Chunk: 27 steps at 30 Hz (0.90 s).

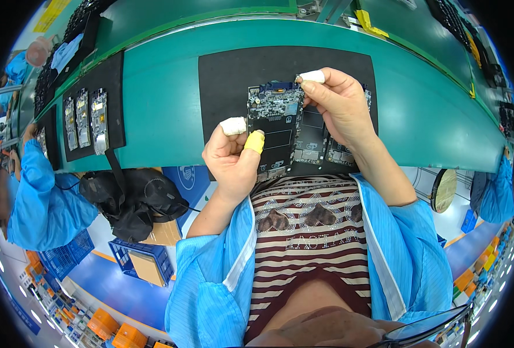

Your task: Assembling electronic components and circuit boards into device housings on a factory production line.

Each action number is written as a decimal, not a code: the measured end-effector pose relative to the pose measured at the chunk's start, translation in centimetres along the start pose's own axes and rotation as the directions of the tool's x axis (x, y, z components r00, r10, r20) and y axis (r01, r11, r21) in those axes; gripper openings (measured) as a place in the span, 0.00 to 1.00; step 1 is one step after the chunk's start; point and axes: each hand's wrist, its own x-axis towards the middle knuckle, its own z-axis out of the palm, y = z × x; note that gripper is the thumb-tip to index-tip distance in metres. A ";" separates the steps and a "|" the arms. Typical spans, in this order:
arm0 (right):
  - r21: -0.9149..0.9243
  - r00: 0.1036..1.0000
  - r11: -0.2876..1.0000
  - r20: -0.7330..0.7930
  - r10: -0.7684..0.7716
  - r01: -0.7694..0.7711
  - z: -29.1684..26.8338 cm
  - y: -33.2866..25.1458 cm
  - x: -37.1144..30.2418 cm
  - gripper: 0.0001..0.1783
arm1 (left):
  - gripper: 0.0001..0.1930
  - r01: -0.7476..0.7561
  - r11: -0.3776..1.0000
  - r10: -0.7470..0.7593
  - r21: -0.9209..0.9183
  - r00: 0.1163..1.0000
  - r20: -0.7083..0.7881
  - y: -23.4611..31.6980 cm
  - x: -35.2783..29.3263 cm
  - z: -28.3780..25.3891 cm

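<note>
A black, phone-sized frame with a circuit board (275,104) across its far half is held up over the black mat (225,72). My left hand (233,152) grips its left edge between thumb and finger; a yellow cover is on the thumb and a white one on the finger. At the frame's far right corner, my right hand (342,104) pinches with thumb and white-covered index finger. Something tiny shows at those fingertips, too small to name. To the right, partly behind my right hand, lie a second similar frame (312,134) and a third frame (341,155).
On the green table (158,93), another black mat (117,72) at the left carries several narrow circuit boards (99,122). A black bag (135,200) sits below the near table edge. A person in a blue smock (45,197) works at far left. A yellow item (370,23) lies across the back.
</note>
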 end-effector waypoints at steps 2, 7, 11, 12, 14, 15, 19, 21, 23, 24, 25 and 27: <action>-0.016 1.000 1.000 -0.001 -0.018 0.018 -0.1 0.2 0.0 0.06 | 0.11 -0.005 1.000 0.005 0.005 1.000 -0.002 -0.1 -0.1 0.0; -0.035 0.999 0.999 0.008 -0.036 0.037 0.1 0.0 -0.1 0.07 | 0.12 -0.024 0.999 0.024 0.041 1.000 -0.008 -0.2 -0.2 -0.1; 0.028 0.999 0.999 0.032 -0.025 0.024 -0.3 0.3 0.0 0.07 | 0.12 -0.021 0.999 0.021 0.028 1.000 -0.010 0.0 -0.1 0.2; 0.055 0.999 0.998 0.039 -0.019 0.017 -0.4 0.4 0.0 0.07 | 0.12 -0.016 0.999 0.016 0.030 1.000 -0.009 0.1 -0.1 0.3; 0.078 0.999 0.997 0.051 -0.015 0.011 -0.5 0.5 0.1 0.07 | 0.12 -0.012 0.999 0.012 0.031 1.000 -0.010 0.2 -0.1 0.3; 0.102 0.998 0.995 0.060 -0.012 0.006 -0.5 0.5 0.0 0.07 | 0.11 -0.017 0.999 0.017 0.027 1.000 0.009 0.3 -0.2 0.2; 0.097 0.998 0.995 0.063 0.004 -0.010 -0.5 0.3 0.1 0.07 | 0.11 -0.025 0.999 0.025 0.043 1.000 -0.013 0.5 -0.1 0.3; 0.085 0.999 0.996 0.050 0.002 -0.006 -0.6 0.5 0.1 0.07 | 0.11 -0.039 0.998 0.039 0.051 0.999 -0.011 0.4 -0.2 0.3; 0.080 0.999 0.997 0.048 0.010 -0.014 -0.6 0.3 0.1 0.07 | 0.11 -0.051 0.997 0.052 0.060 0.999 -0.008 0.4 -0.3 0.3; 0.077 0.999 0.997 0.045 0.015 -0.019 -0.6 0.3 0.1 0.07 | 0.11 -0.057 0.995 0.057 0.077 0.998 -0.004 0.5 -0.3 0.4; 0.076 0.999 0.997 0.046 0.017 -0.021 -0.6 0.3 0.1 0.07 | 0.11 -0.062 0.994 0.062 0.095 0.998 0.000 0.5 -0.2 0.4; 0.084 0.999 0.996 0.043 0.011 -0.015 -0.6 0.3 0.1 0.08 | 0.11 -0.059 0.994 0.060 0.091 0.998 -0.004 0.7 -0.2 0.6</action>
